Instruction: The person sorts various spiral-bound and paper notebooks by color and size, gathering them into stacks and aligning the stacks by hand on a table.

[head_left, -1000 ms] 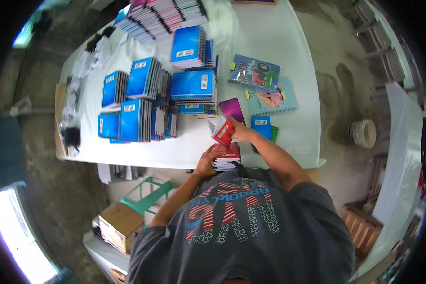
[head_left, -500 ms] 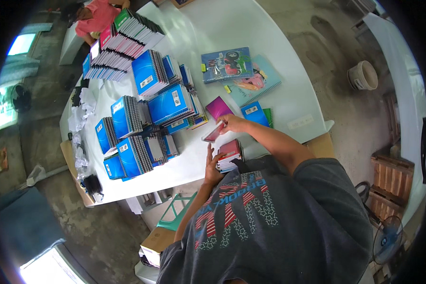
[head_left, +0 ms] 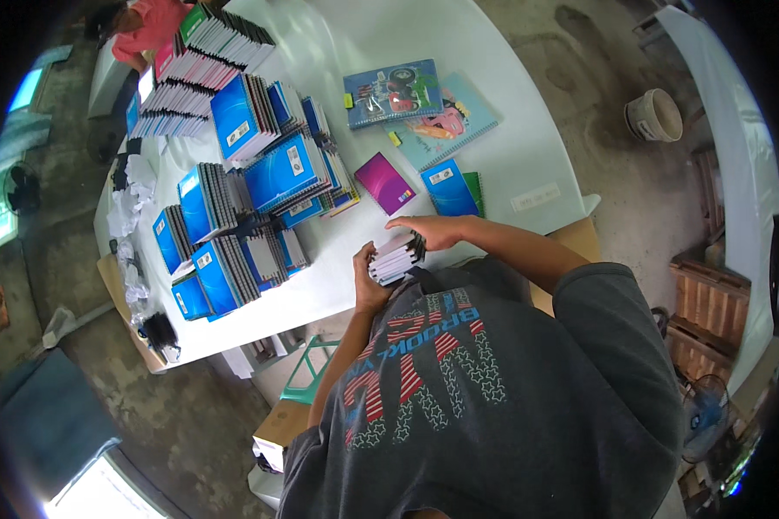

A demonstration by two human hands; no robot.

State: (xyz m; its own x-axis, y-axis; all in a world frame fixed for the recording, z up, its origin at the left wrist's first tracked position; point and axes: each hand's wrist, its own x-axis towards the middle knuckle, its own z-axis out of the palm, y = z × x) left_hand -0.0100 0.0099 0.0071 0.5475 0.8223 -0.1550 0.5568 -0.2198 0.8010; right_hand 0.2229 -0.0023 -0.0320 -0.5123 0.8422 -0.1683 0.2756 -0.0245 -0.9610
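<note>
Over on the floor to my right I see a pale bucket (head_left: pixel 653 116), and nearer me wooden crates (head_left: pixel 710 298) with a fan (head_left: pixel 705 419) just beside them. To my left, a green stool (head_left: pixel 299 394) shows past the table's edge, near a cardboard box (head_left: pixel 284 424). Crumpled plastic (head_left: pixel 138 179) lies along the far left side of my table (head_left: pixel 515 121). Beyond it I see a person in a pink top (head_left: pixel 151 30).
</note>
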